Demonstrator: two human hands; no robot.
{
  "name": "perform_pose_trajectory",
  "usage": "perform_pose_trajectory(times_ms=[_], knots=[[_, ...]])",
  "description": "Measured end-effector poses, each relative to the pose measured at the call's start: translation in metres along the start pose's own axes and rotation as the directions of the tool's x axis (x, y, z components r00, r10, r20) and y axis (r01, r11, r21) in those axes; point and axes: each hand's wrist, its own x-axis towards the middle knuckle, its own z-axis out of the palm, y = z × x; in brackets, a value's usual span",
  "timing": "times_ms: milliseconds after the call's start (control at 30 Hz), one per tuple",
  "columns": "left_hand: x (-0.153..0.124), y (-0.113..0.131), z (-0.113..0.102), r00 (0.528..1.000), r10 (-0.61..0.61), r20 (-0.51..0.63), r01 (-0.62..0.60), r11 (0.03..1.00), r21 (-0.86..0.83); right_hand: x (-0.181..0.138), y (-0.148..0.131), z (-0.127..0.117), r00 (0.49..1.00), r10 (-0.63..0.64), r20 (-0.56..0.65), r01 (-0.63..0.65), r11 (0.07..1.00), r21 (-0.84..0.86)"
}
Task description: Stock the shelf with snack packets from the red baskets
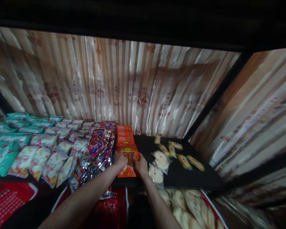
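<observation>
My left hand (121, 160) and my right hand (141, 164) grip the two sides of an orange snack packet (126, 172) with a clear window showing brown strips. It lies at the front of a row of matching orange packets (125, 133) on the black shelf (143, 144). Just left of my left hand are dark red and silver packets (97, 146), piled unevenly. To the right of my right hand rest two round pale flatbreads (161, 160) in clear bags. My fingertips are partly hidden against the packet.
White snack bags (53, 165) and teal bags (14, 138) fill the shelf's left side. Several small yellow packets (184, 161) lie at right. Below stand red baskets (109, 206), one with bagged flatbreads (193, 208). A striped curtain (124, 82) hangs behind; a dark post (212, 98) slants at right.
</observation>
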Motion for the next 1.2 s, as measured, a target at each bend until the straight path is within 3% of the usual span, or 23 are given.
perform_pose_trajectory(times_ms=[333,633,900,1200], knots=[[0.012,-0.001,0.012,1.000,0.019,0.019,-0.022,0.978,0.205,0.004,-0.014,0.002,0.997,-0.045,0.067,0.068,0.921,-0.385],[0.016,-0.004,0.015,0.999,0.018,0.027,-0.025,0.964,0.264,-0.003,-0.018,0.011,0.997,-0.067,0.038,0.076,0.867,-0.492],[0.001,0.003,0.009,0.997,0.032,0.070,-0.050,0.958,0.283,-0.007,-0.014,0.016,0.995,-0.090,0.049,0.103,0.875,-0.473],[-0.045,0.006,0.007,0.979,0.203,0.028,-0.205,0.970,0.132,-0.040,0.003,0.025,0.943,-0.303,-0.137,0.276,0.943,-0.187]])
